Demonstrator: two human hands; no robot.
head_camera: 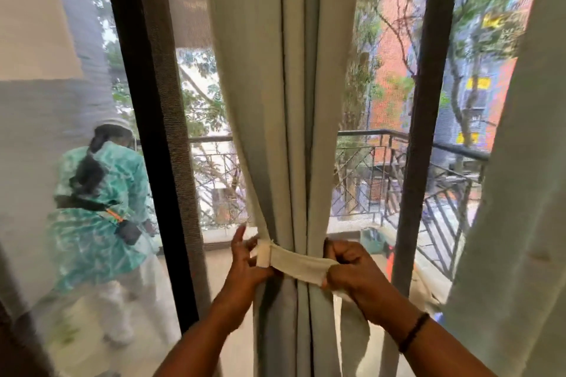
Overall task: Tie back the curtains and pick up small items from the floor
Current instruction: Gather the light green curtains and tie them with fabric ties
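Note:
A grey-green curtain (284, 101) hangs gathered in the middle of the window. A cream fabric tie-back (298, 263) runs across its front at waist height. My left hand (245, 260) pinches the tie-back's left end at the curtain's left edge, with the index finger raised. My right hand (344, 266) grips the right end in a fist and holds the band taut. A second curtain (514, 193) hangs loose at the right edge of the view. No floor items show.
Dark window frames (144, 101) stand left and right of the gathered curtain, with mesh screens. Outside, a person in a teal top (98, 217) stands on the balcony at left. A black metal railing (413, 174) and trees lie beyond.

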